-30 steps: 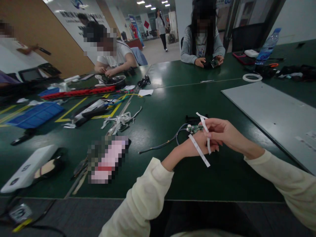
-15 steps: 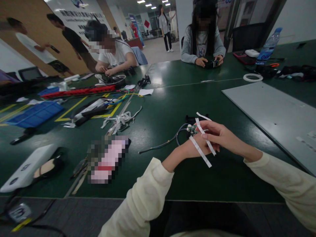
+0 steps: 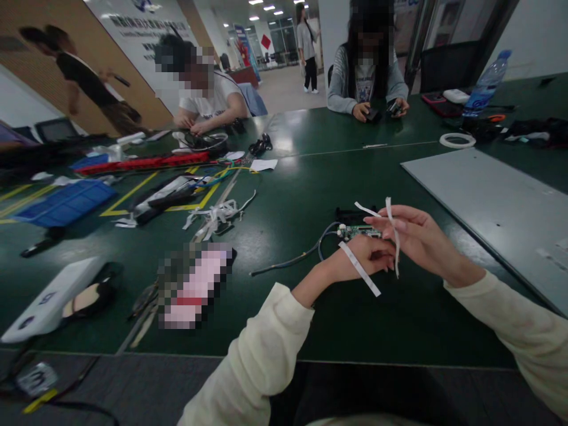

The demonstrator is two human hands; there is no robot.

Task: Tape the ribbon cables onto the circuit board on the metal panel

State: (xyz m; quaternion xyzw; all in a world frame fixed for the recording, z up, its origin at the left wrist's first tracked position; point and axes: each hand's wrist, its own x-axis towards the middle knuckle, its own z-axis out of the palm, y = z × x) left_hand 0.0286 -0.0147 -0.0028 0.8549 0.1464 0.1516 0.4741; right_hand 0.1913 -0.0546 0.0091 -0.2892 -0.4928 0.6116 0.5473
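Note:
My right hand (image 3: 423, 239) pinches a narrow strip of white tape (image 3: 394, 239) between thumb and fingers, above my left hand (image 3: 359, 257). Across the back of the left hand lies another strip of white tape (image 3: 360, 270); its fingers are curled closed, and whatever they hold is hidden. Just beyond them is a green circuit board (image 3: 352, 231) with white connectors, partly covered by the hands. A grey cable (image 3: 293, 260) curves from it to the left over the table. A third white strip (image 3: 364, 209) sticks out near the right fingertips, above a black part (image 3: 348, 214).
To the left lie a phone (image 3: 197, 287), crumpled white strips (image 3: 218, 218), a white device (image 3: 53, 299) and a blue basket (image 3: 66, 201). On the right are a large grey panel (image 3: 479, 201), a tape roll (image 3: 457, 140) and a water bottle (image 3: 487, 83). Two people sit across the table.
My right hand has moved slightly right, lifting its tape strip off the back of my left hand; the strip now stands more upright. More of the circuit board shows.

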